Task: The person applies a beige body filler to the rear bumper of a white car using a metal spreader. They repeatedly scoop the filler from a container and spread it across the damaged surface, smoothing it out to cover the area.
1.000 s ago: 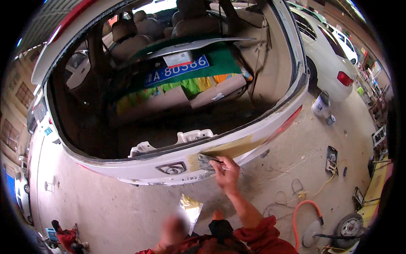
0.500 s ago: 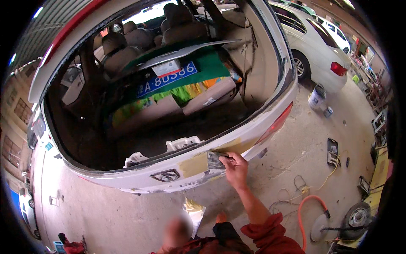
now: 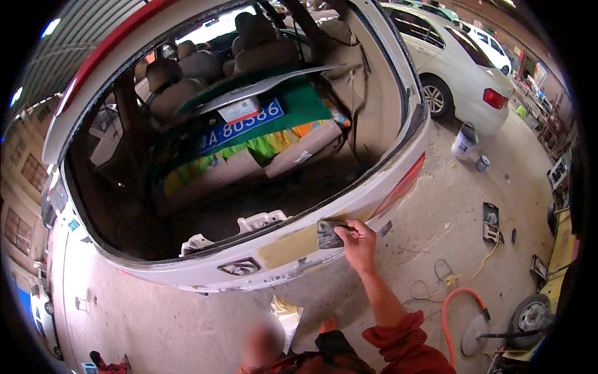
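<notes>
My right hand pinches a dark, flat putty spreader between thumb and fingers. Its blade lies against the rear panel of a white car, just right of a smooth yellowish putty patch. A silver emblem sits left of that patch. Low in the view, my left hand is blurred, so its fingers do not show clearly. Beside it is a pale mixing board with yellow putty on top, which appears to be in its grip.
The car's rear opening shows seats and a blue plate. At right are another white car, a bucket, a small can and a black tool case. An orange hose, a cable and a wheel lie on the floor.
My right hand and the spreader have moved right along the panel, leaving more of the yellowish patch in sight. The view has shifted slightly; my left hand stays low beside the board.
</notes>
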`<action>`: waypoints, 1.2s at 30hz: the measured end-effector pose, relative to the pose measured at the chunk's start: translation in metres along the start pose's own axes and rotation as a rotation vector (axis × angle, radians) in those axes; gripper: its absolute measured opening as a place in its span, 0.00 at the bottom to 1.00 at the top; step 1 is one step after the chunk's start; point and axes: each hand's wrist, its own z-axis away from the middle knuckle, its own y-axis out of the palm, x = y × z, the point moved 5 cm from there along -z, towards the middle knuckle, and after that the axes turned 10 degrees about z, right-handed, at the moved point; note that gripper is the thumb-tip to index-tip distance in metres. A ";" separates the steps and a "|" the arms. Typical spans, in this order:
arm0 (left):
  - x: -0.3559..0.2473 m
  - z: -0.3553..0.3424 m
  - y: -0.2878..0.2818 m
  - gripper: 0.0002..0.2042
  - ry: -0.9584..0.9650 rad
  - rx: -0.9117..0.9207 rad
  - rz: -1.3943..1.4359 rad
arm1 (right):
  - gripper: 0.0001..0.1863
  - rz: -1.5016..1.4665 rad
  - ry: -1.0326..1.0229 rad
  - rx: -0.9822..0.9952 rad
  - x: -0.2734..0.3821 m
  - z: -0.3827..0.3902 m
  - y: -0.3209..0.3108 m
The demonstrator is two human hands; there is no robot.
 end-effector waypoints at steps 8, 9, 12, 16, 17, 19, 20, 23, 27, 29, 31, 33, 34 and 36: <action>0.008 0.004 0.013 0.12 -0.118 0.051 0.119 | 0.09 0.050 0.052 -0.068 0.004 -0.012 -0.025; 0.012 0.004 0.016 0.12 -0.133 0.063 0.125 | 0.09 0.008 0.066 -0.106 -0.001 -0.013 -0.031; 0.018 0.011 0.026 0.10 -0.178 0.080 0.134 | 0.08 0.059 -0.013 -0.194 0.007 -0.008 -0.048; 0.023 0.016 0.040 0.09 -0.217 0.095 0.114 | 0.09 0.004 0.024 -0.150 0.019 0.020 -0.038; 0.024 0.016 0.043 0.08 -0.221 0.092 0.100 | 0.10 -0.024 0.073 -0.087 0.017 0.028 -0.031; 0.019 0.015 0.047 0.08 -0.207 0.048 0.052 | 0.11 -0.074 0.132 0.009 0.020 0.037 -0.016; 0.015 0.013 0.046 0.08 -0.199 0.026 0.028 | 0.11 -0.096 0.142 0.042 0.024 0.040 -0.009; -0.001 -0.004 0.023 0.08 -0.254 0.032 0.357 | 0.11 -0.155 0.207 0.099 0.044 0.045 0.007; 0.001 -0.003 0.017 0.09 -0.443 0.018 0.979 | 0.10 -0.082 0.238 0.112 0.056 0.040 0.016; 0.013 0.015 0.038 0.11 -0.596 -0.056 1.379 | 0.10 -0.039 0.250 0.101 0.059 0.038 0.019; 0.023 0.026 0.054 0.12 -0.730 -0.186 1.768 | 0.11 -0.050 0.257 0.078 0.057 0.036 0.020; 0.031 0.032 0.065 0.14 -0.792 -0.320 2.058 | 0.10 -0.029 0.253 0.039 0.057 0.032 0.017; 0.026 0.028 0.059 0.13 -0.780 -0.349 2.065 | 0.10 -0.018 0.251 0.027 0.056 0.030 0.017; 0.016 0.021 0.047 0.12 -0.756 -0.403 2.077 | 0.10 0.069 0.247 0.007 0.060 0.024 0.010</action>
